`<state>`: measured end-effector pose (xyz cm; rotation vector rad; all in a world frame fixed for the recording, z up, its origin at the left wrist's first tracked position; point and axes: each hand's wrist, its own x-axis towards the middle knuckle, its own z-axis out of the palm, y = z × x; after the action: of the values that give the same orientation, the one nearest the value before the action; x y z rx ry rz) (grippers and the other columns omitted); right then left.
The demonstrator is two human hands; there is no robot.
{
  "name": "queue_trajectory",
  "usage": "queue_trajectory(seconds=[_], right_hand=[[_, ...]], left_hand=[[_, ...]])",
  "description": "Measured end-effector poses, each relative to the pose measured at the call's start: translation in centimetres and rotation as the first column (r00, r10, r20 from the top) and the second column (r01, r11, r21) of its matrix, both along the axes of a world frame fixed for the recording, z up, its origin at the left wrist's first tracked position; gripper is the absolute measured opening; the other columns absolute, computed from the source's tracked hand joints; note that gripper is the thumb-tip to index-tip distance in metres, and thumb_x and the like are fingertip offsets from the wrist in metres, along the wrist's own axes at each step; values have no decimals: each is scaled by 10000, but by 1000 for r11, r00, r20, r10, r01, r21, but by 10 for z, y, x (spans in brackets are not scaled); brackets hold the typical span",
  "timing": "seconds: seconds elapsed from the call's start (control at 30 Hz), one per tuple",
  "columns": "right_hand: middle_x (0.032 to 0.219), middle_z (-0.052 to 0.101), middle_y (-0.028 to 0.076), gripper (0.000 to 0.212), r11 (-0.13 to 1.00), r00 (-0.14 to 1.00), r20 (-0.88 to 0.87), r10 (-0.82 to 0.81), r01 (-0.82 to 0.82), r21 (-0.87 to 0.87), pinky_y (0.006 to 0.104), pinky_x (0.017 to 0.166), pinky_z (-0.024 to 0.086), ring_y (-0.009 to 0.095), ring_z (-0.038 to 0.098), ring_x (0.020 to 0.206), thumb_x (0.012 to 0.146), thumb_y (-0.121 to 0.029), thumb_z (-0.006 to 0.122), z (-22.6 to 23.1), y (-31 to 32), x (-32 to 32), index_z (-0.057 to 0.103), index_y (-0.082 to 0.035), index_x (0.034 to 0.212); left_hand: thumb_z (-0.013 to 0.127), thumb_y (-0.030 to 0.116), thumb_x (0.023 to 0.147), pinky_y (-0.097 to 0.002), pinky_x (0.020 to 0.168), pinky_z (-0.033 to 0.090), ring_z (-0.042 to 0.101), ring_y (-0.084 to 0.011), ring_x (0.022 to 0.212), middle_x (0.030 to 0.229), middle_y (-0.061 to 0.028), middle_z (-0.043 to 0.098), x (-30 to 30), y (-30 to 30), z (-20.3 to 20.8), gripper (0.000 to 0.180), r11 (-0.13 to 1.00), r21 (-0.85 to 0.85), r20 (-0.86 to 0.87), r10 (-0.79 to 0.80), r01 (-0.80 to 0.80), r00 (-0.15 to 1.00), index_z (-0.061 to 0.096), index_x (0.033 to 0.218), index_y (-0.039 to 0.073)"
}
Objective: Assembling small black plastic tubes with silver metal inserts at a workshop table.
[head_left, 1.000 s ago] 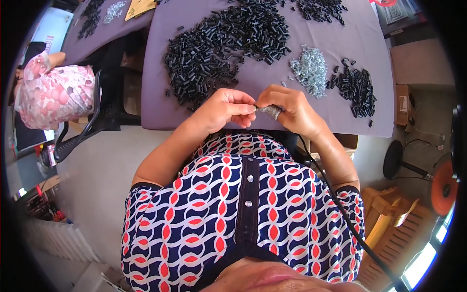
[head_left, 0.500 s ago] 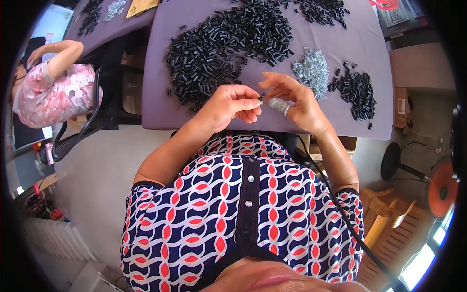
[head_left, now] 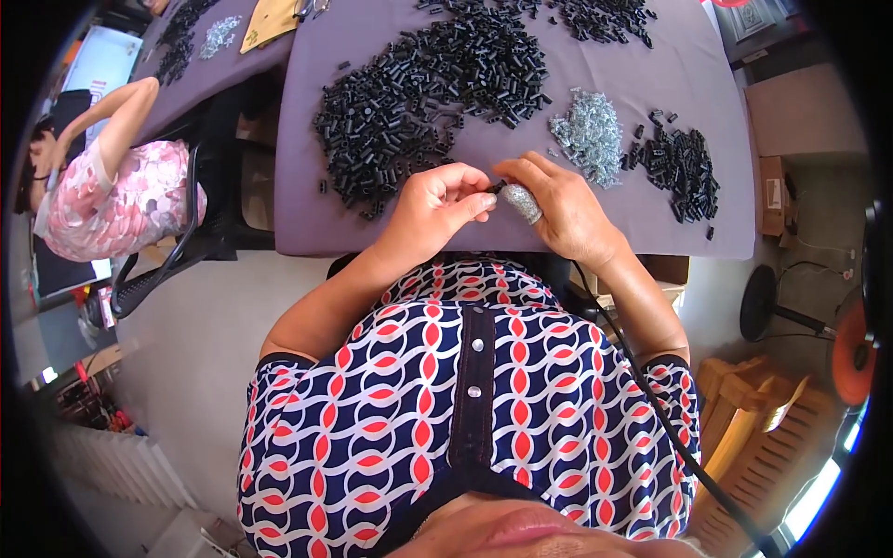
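Note:
My left hand (head_left: 439, 206) pinches a small black cylindrical piece (head_left: 497, 187) between thumb and fingers, just above the table's near edge. From the other side my right hand (head_left: 569, 206) closes on the same piece, its index finger bent over it. A silvery-white wrapping (head_left: 521, 202) covers my right thumb. Most of the piece is hidden by the fingertips. Beyond my left hand spreads a large pile of black cylindrical pieces (head_left: 400, 112). Small clear-silvery parts (head_left: 588, 138) lie heaped beyond my right hand, with a smaller black pile (head_left: 684, 172) to their right.
A purple-grey cloth covers the table (head_left: 642, 84). Another black pile (head_left: 605, 19) lies at the far edge. At left a person in a pink patterned top (head_left: 121, 205) sits on a black chair (head_left: 191, 195). A black cable (head_left: 642, 381) runs down past my right arm.
My right hand's fingers have come down and closed on the black piece, touching my left fingertips. The seated person's arm has risen toward their head. The view has shifted slightly.

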<state>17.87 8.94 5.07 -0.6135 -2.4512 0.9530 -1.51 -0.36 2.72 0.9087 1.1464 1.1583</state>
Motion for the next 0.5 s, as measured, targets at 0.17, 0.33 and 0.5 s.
queue_trajectory(seconds=[0.17,0.33,0.5], right_hand=[[992,615,167,382,999,998,57,26,-27,18,423,763,513,394,623,895,784,23,626,0,-1,0,606,-18,1162],[995,624,151,442,987,996,59,61,-68,142,433,766,522,385,634,882,720,41,643,-9,1,-3,613,-31,1155],[981,633,138,415,989,993,94,76,-87,121,423,768,531,371,641,907,757,-132,726,-4,2,-5,622,-43,1149]], left_hand=[[679,45,928,-255,732,557,671,-118,791,917,-71,703,-1,1,3,149,1000,4,-39,-10,10,999,652,1036,-55],[673,102,937,-252,717,554,678,-126,770,920,-73,713,-9,0,-7,160,991,-118,132,-42,58,990,669,1038,-22],[669,132,941,-243,715,537,675,-121,777,913,-54,714,-10,-2,-15,156,976,-210,276,-2,62,961,679,1041,13]])
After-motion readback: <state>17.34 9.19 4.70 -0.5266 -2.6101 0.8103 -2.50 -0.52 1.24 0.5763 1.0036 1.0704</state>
